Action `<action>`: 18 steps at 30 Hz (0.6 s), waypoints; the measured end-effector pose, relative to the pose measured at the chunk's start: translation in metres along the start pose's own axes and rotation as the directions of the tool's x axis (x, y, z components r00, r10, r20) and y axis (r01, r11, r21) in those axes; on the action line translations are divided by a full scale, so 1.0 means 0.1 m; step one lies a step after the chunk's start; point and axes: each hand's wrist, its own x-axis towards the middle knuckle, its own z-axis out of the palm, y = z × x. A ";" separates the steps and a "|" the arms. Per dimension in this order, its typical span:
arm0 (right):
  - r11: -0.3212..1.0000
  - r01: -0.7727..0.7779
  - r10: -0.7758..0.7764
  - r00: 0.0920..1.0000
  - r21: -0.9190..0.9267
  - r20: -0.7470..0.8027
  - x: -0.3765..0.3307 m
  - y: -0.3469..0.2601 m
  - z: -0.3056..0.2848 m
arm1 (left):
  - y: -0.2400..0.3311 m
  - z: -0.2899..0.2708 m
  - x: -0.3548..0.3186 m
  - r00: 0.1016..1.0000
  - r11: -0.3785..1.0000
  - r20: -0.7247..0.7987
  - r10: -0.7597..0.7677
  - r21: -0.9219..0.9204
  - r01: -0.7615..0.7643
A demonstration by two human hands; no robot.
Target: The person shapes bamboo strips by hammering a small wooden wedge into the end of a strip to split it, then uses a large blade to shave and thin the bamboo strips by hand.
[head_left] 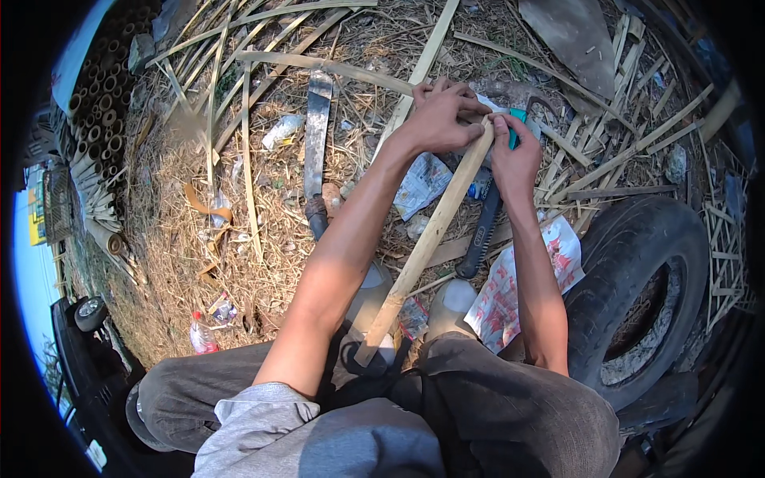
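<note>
The left hand and right hand pinch the far end of a bamboo strip, its near end between the legs, presumably for steadiness, while a machete lies aside on the littered ground.

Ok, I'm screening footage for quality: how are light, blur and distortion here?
Head view: strong sunlight, with a dark shadow across the grey shirt; fisheye bending and black corners; a blurred smudge at upper left; the hands look fairly clear.
</note>
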 end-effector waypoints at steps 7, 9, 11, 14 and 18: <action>1.000 0.002 -0.001 1.000 0.030 -0.011 0.02 0.03 0.00 | 0.03 0.06 0.00 0.999 0.998 -0.039 -0.034 0.047 0.036; 0.999 -0.011 0.011 1.000 0.034 -0.011 0.04 0.07 0.00 | 0.05 0.07 0.01 0.998 0.998 -0.041 -0.036 0.040 0.038; 0.999 0.037 -0.036 0.999 0.034 -0.020 0.04 0.09 0.00 | 0.06 0.07 0.01 0.998 0.999 -0.040 -0.039 0.035 0.041; 0.999 0.041 -0.041 0.999 0.018 -0.008 0.02 0.06 0.02 | 0.04 0.08 -0.02 0.998 0.998 -0.053 -0.038 0.040 0.041; 0.999 0.042 -0.042 0.999 0.008 0.000 0.03 0.04 0.00 | 0.05 0.09 -0.01 0.996 0.999 -0.089 -0.015 0.044 0.019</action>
